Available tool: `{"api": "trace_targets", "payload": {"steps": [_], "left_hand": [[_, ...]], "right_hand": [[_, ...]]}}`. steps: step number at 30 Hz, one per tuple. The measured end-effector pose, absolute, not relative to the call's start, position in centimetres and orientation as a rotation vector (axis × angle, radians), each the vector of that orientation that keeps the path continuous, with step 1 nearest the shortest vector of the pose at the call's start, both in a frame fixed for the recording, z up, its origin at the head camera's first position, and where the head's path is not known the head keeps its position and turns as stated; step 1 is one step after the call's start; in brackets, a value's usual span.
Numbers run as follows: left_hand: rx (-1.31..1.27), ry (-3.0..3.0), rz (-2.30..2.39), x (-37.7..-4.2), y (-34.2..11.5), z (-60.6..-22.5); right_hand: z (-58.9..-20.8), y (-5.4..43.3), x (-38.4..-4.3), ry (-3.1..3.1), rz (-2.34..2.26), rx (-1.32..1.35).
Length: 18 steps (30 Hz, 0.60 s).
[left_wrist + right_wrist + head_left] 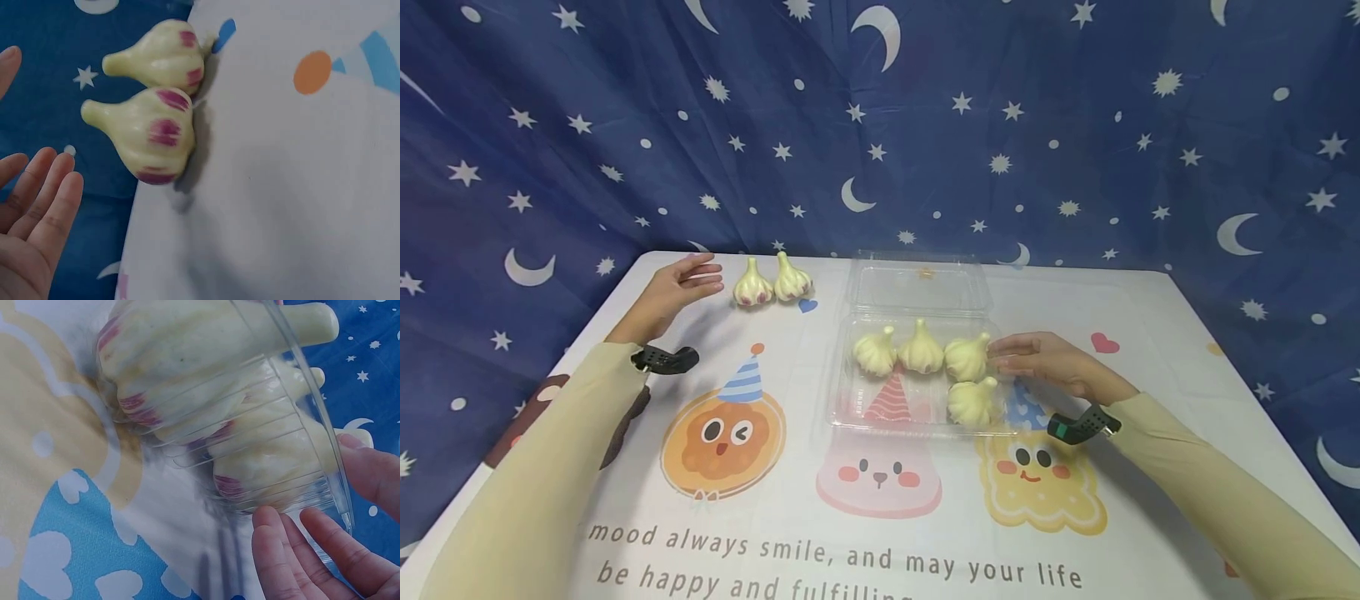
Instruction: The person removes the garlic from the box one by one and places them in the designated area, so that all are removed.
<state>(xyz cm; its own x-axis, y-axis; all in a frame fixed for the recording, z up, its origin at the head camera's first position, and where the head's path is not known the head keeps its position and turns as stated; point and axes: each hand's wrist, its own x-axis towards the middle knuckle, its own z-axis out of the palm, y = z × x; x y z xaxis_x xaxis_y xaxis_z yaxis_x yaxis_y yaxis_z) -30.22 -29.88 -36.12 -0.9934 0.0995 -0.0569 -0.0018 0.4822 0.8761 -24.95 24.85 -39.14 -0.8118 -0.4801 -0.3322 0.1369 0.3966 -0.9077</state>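
Two garlic bulbs (752, 285) with purple patches stand side by side at the table's back left. My left hand (673, 292) is just left of them, fingers extended, apart from the bulbs and holding nothing. In the left wrist view its fingers (47, 212) are straight. A clear plastic box (880, 427) sits mid-table, holding several garlic bulbs (876, 353), three in a back row and one at front right. At the box's right side is my right hand (1048, 360); in the right wrist view its loosely bent fingers (269, 544) are at the outer wall, thumb by the rim.
The box's clear lid (919, 287) lies folded back behind it. A white printed tablecloth (1150, 333) covers the table, and a blue curtain (925, 125) with stars and moons hangs right behind the back edge.
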Motion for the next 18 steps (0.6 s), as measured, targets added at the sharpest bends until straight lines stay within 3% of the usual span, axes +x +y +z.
{"api": "trace_targets", "payload": {"steps": [8,18], "left_hand": [[0.300,2.516,1.620,-28.5,-27.6,-34.0],[0.591,2.314,1.630,-26.7,-20.9,-32.1]], "right_hand": [[-39.2,25.0,-25.0,2.099,-1.441,-0.294],[-39.0,24.8,-24.8,2.089,-1.452,-0.294]]}}
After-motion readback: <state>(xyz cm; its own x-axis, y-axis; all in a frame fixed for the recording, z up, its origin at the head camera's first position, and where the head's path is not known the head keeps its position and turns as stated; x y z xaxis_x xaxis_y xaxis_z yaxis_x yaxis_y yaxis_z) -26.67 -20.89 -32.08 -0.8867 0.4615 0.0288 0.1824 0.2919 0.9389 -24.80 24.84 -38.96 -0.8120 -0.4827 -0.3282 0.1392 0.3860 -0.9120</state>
